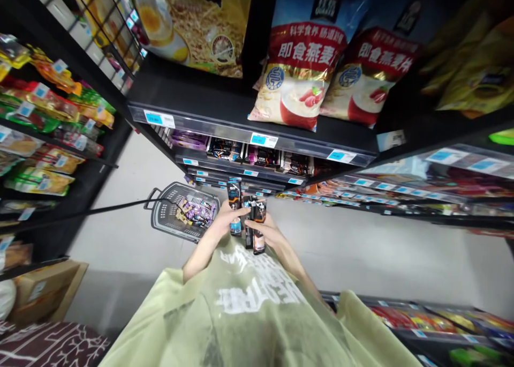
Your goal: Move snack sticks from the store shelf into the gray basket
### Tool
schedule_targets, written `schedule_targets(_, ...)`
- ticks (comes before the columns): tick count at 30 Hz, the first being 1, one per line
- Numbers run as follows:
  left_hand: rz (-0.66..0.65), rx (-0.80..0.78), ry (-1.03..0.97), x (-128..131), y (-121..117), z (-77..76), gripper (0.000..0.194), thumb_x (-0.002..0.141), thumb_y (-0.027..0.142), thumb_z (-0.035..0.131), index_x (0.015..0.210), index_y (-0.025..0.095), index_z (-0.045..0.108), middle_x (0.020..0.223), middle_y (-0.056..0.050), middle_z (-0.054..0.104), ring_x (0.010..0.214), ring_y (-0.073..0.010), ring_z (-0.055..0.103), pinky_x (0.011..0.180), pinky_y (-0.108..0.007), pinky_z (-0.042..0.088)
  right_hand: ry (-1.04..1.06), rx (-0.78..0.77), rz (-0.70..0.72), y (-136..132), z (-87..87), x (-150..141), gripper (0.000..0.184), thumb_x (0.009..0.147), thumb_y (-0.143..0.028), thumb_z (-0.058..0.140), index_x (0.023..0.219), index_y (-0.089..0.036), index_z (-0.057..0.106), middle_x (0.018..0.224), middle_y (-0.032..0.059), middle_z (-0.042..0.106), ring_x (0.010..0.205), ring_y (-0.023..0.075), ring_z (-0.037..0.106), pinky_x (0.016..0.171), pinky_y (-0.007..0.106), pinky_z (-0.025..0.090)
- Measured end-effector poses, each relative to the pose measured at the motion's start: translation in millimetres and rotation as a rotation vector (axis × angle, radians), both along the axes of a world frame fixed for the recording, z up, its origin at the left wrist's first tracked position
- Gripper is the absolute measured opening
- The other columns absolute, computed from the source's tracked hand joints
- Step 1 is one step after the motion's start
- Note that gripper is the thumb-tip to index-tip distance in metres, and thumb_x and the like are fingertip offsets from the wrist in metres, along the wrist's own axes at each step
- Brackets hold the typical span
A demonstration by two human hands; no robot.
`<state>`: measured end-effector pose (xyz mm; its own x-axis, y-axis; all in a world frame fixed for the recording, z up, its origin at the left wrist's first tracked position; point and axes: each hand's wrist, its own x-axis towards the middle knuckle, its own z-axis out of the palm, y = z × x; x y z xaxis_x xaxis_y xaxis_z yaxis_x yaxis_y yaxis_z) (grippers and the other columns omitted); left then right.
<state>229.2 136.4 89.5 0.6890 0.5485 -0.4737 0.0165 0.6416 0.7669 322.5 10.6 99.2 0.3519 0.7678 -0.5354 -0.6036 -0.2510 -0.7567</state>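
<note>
In front of my body, both hands are close together, each gripping slim black snack packets. My left hand (pixel 223 221) is closed on a black-and-blue snack packet (pixel 235 195), its thumb lying across the front. Closed around black snack packets (pixel 259 242) with an orange and pale print is my right hand (pixel 268 231). The two sets of packets sit side by side, nearly touching. To the left of my left hand, a grey shopping basket (pixel 164 222) stands on the floor with several purple and yellow packets (pixel 198 211) in it.
Ahead is a black shelf (pixel 193 91) bearing bags of oatmeal (pixel 299 61). Boxes of dark packets (pixel 263 156) fill the shelf below. A rack of snack bags (pixel 44 110) lines the left, with a cardboard box (pixel 46 292) near it. More shelves (pixel 417 195) run along the right.
</note>
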Motion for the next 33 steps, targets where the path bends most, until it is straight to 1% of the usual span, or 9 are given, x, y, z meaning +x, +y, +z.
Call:
schedule_targets(5, -0.016, 0.004, 0.074, 1.3, 1.4, -3.2, 0.036, 0.054, 0.031, 0.092, 0.078, 0.015, 0.070, 0.068, -0.001, 0.068, 0.059, -0.0145, 0.059, 0.055, -0.026, 0.045, 0.023, -0.024, 0.003, 1.4, -1.3, 15.5, 0.048, 0.061, -0.043, 0.090, 0.099, -0.020, 0.071, 0.087, 0.0034, 0.077, 0.076, 0.0220, 0.072, 0.074, 0.035, 0.060)
schedule_targets(8, -0.035, -0.135, 0.006, -4.2, 8.3, -5.2, 0.036, 0.057, 0.032, 0.091, 0.079, 0.017, 0.068, 0.062, 0.002, 0.060, 0.049, -0.0092, 0.050, 0.047, -0.023, 0.036, 0.097, -0.065, 0.035, -5.8, -10.7, 23.4, 0.051, 0.063, -0.050, 0.088, 0.102, -0.022, 0.072, 0.093, 0.0054, 0.077, 0.080, 0.0247, 0.074, 0.074, 0.037, 0.060)
schedule_targets(11, -0.018, -0.256, -0.005, -9.4, 17.1, -7.8, 0.038, 0.055, 0.033, 0.092, 0.076, 0.019, 0.064, 0.056, 0.006, 0.050, 0.044, -0.0062, 0.039, 0.043, -0.022, 0.029, 0.124, -0.094, 0.062, -12.7, -17.2, 23.4, 0.052, 0.061, -0.048, 0.089, 0.103, -0.023, 0.071, 0.093, 0.0045, 0.077, 0.079, 0.0251, 0.073, 0.072, 0.037, 0.060)
schedule_targets(16, 0.083, -0.284, -0.020, -9.1, 27.1, -9.3, 0.045, 0.051, 0.041, 0.092, 0.081, 0.022, 0.064, 0.064, 0.004, 0.053, 0.049, -0.0074, 0.037, 0.050, -0.026, 0.038, 0.098, -0.076, 0.127, -9.8, -2.5, 20.4, 0.044, 0.067, -0.044, 0.087, 0.100, -0.021, 0.071, 0.081, 0.0015, 0.074, 0.061, 0.0183, 0.066, 0.060, 0.031, 0.055)
schedule_targets(19, 0.102, -0.251, 0.018, -4.8, 29.3, -8.7, 0.043, 0.057, 0.045, 0.089, 0.086, 0.023, 0.066, 0.068, 0.001, 0.057, 0.052, -0.0104, 0.043, 0.054, -0.029, 0.042, 0.103, -0.036, 0.190, -2.2, 9.1, 20.1, 0.044, 0.063, -0.041, 0.089, 0.097, -0.021, 0.071, 0.078, 0.0009, 0.073, 0.057, 0.0174, 0.064, 0.056, 0.030, 0.052)
schedule_targets(23, 0.093, -0.113, 0.007, 3.3, 31.1, -7.8, 0.042, 0.060, 0.044, 0.089, 0.092, 0.025, 0.069, 0.085, -0.004, 0.069, 0.064, -0.0161, 0.056, 0.060, -0.030, 0.047, 0.059, -0.010, 0.125, 7.3, 10.4, 17.5, 0.042, 0.058, -0.034, 0.092, 0.093, -0.023, 0.072, 0.083, 0.0010, 0.075, 0.069, 0.0204, 0.068, 0.064, 0.032, 0.055)
schedule_targets(26, 0.103, 0.001, 0.036, 8.7, 33.4, -10.6, 0.041, 0.065, 0.050, 0.086, 0.090, 0.021, 0.070, 0.080, -0.004, 0.069, 0.068, -0.0184, 0.061, 0.063, -0.030, 0.047, -0.027, -0.049, 0.037, 12.2, 2.9, 16.6, 0.034, 0.058, -0.034, 0.092, 0.083, -0.020, 0.073, 0.080, 0.0025, 0.075, 0.069, 0.0211, 0.068, 0.068, 0.033, 0.056)
schedule_targets(30, 0.098, -0.090, 0.061, 13.3, 33.9, -18.2, 0.051, 0.070, 0.067, 0.076, 0.086, 0.018, 0.070, 0.061, 0.001, 0.060, 0.053, -0.0136, 0.053, 0.057, -0.027, 0.043, -0.127, -0.063, -0.105, 15.8, -7.9, 17.3, 0.035, 0.060, -0.036, 0.091, 0.087, -0.020, 0.075, 0.089, 0.0041, 0.077, 0.077, 0.0222, 0.071, 0.074, 0.034, 0.057)
schedule_targets(33, 0.102, -0.162, 0.002, 17.1, 28.5, -21.2, 0.056, 0.073, 0.069, 0.072, 0.095, 0.018, 0.070, 0.070, -0.002, 0.066, 0.060, -0.0160, 0.060, 0.063, -0.029, 0.048, -0.212, -0.091, -0.104, 18.4, -14.8, 16.5, 0.033, 0.063, -0.040, 0.089, 0.086, -0.020, 0.076, 0.084, 0.0042, 0.077, 0.072, 0.0207, 0.069, 0.070, 0.032, 0.056)
